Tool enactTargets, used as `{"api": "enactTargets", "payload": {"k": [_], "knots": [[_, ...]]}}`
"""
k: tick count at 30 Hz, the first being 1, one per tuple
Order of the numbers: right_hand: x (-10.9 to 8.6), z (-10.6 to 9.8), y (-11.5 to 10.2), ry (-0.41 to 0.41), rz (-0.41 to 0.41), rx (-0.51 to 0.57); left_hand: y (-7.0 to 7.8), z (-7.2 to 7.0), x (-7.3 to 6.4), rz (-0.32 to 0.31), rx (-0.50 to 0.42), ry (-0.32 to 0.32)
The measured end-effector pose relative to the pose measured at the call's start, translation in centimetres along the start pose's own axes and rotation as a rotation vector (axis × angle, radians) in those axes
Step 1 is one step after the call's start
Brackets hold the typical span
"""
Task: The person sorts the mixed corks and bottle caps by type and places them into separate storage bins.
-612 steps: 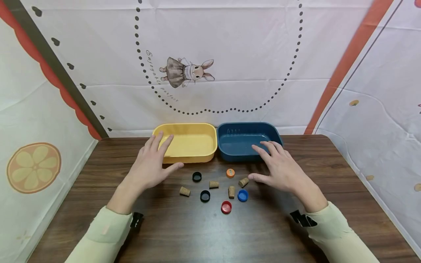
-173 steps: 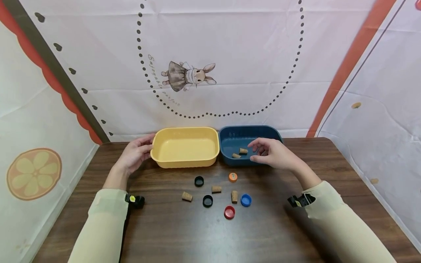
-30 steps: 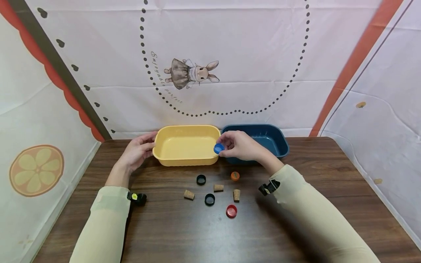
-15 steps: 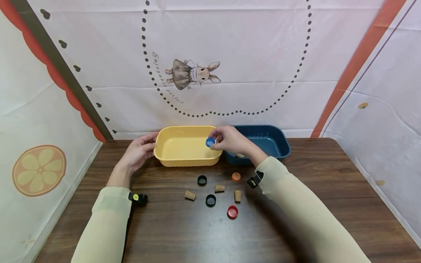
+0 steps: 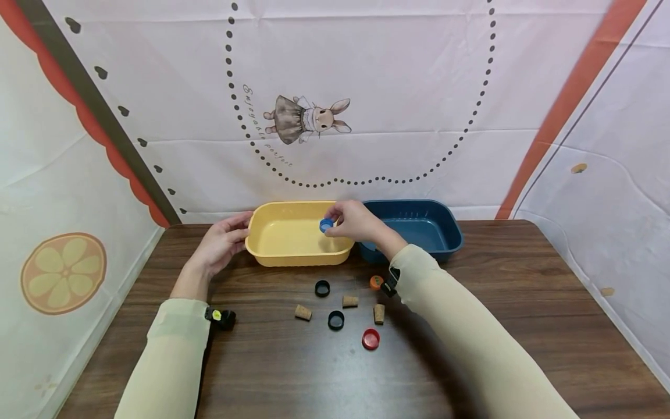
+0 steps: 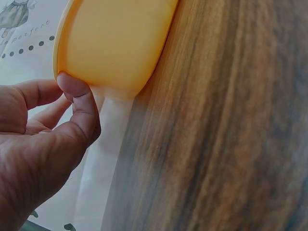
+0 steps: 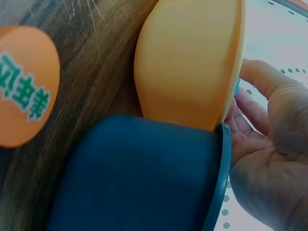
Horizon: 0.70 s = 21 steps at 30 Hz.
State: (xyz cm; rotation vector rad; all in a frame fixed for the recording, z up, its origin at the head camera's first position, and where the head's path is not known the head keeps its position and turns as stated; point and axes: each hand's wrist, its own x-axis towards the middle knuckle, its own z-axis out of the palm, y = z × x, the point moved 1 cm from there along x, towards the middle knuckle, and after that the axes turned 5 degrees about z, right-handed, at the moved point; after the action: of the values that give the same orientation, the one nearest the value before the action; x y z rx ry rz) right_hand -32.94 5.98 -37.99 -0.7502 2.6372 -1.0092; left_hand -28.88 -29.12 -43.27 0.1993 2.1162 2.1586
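In the head view, my right hand [image 5: 356,222] pinches a blue bottle cap [image 5: 326,225] over the right part of the yellow tub [image 5: 298,260]. Only a sliver of the blue cap [image 7: 237,86] shows in the right wrist view, beyond the tub's rim. My left hand [image 5: 222,241] holds the yellow tub's left end, its thumb [image 6: 73,85] against the wall. On the table in front lie two black caps [image 5: 322,288], a red cap [image 5: 370,338], an orange cap [image 5: 376,282] and three corks [image 5: 350,301].
The dark blue tub [image 5: 451,247] adjoins the yellow one on the right; my right forearm hides part of it. A printed cloth [image 5: 398,116] hangs directly behind both tubs. The wooden table [image 5: 293,372] extends toward me.
Over the last second my right hand has carried the blue cap leftward, from the tubs' shared edge to over the yellow tub. My left hand stays at the tub's end.
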Motion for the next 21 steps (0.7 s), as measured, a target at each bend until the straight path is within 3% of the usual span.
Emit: {"api": "enactTargets", "payload": {"k": [7,21], "knots": [[-0.1,0.1,0.0,0.004,0.009,-0.042,0.0,0.0,0.0,-0.001,0.003,0.001],[-2.9,-1.5,0.0,0.035,-0.055,-0.041,-0.2,-0.1,0.2,0.005,0.004,-0.003]]}}
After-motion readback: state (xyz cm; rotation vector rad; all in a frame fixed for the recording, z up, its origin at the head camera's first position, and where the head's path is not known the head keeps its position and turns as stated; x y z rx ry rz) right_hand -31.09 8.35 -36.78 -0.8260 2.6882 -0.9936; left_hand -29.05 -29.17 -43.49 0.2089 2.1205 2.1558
